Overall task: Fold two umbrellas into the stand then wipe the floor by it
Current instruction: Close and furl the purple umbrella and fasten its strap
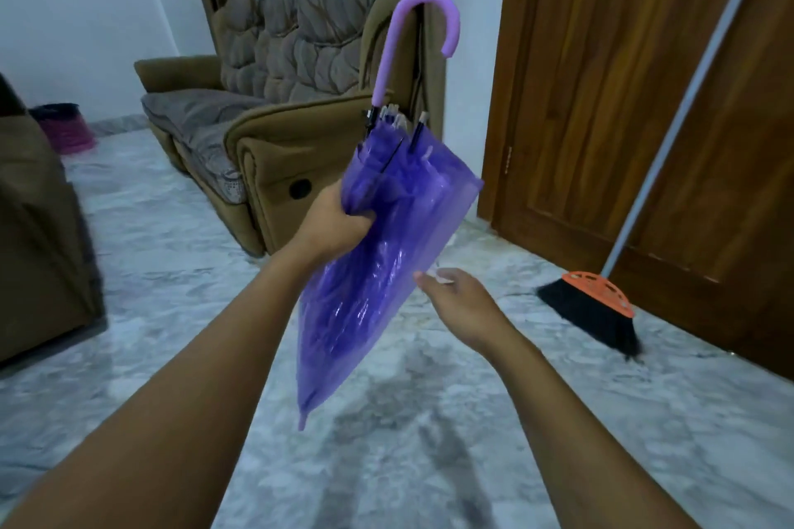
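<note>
A translucent purple umbrella (386, 253) hangs closed in front of me, hooked lilac handle up, tip pointing down at the marble floor (429, 464). My left hand (339, 219) grips the gathered canopy on its left side, below the ribs. Just right of the canopy's lower edge is my right hand (455, 292), whose fingers pinch a small white strap end at the fabric. The loose canopy folds still bulge out to the right. No stand and no second umbrella are in sight.
A brown recliner sofa (275, 99) stands behind the umbrella. To the right a wooden door (623, 99) has a broom (593, 309) with an orange head leaning against it. A pink and black basket (64, 129) sits at far left, beside another brown seat (38, 228).
</note>
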A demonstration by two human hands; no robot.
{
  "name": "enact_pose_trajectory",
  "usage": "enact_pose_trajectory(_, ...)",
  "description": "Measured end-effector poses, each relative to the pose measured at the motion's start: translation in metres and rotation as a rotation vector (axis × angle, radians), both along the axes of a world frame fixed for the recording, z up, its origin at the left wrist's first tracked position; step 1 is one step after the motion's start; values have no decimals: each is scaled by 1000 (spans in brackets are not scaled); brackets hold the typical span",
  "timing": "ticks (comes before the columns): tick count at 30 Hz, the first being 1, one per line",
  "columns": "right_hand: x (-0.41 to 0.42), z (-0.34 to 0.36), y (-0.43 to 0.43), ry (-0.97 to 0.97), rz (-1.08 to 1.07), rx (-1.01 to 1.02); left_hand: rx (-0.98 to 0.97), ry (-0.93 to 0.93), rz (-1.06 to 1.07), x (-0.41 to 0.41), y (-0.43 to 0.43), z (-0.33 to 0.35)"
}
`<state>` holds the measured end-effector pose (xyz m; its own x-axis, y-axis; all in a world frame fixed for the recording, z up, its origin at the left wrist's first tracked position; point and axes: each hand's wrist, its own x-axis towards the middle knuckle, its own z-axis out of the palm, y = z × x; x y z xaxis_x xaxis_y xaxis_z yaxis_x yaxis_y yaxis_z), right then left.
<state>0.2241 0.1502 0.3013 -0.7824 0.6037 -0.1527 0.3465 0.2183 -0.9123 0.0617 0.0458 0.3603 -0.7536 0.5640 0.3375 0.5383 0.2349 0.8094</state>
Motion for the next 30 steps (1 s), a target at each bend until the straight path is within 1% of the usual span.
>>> enact_pose_trajectory(2,11,53,-3,26,29,-95,19,-106,-25,13,7,54)
enact_pose_trajectory(4,25,114,-6,84,29,-100,78,-246,-43,26,11,111)
enact_pose_trajectory(8,50,232,-28,145,24,26,216,-491,-124,58,8,228)
enact_pose_trajectory(11,65,312,-55,222,16,-39,297,-677,-238,82,-2,309)
enact_pose_trajectory(14,76,382,-76,253,12,18,358,-850,-316,101,-15,370)
enact_pose_trajectory(16,79,416,-86,266,-27,80,407,-916,-312,108,-25,401)
enact_pose_trajectory(17,80,427,-90,274,-43,96,419,-922,-305,111,-30,412)
enact_pose_trajectory(19,81,445,-101,283,-74,112,401,-844,-268,113,-40,426)
enact_pose_trajectory(22,79,461,-118,303,-191,173,348,-735,-83,116,-59,434)
enact_pose_trajectory(24,77,470,-128,291,-256,221,396,-715,23,126,-80,435)
enact_pose_trajectory(25,75,475,-133,271,-285,242,448,-742,29,135,-91,436)
enact_pose_trajectory(27,71,480,-141,262,-333,267,537,-764,-89,152,-111,435)
enact_pose_trajectory(30,64,482,-157,267,-332,304,457,-607,-215,163,-126,436)
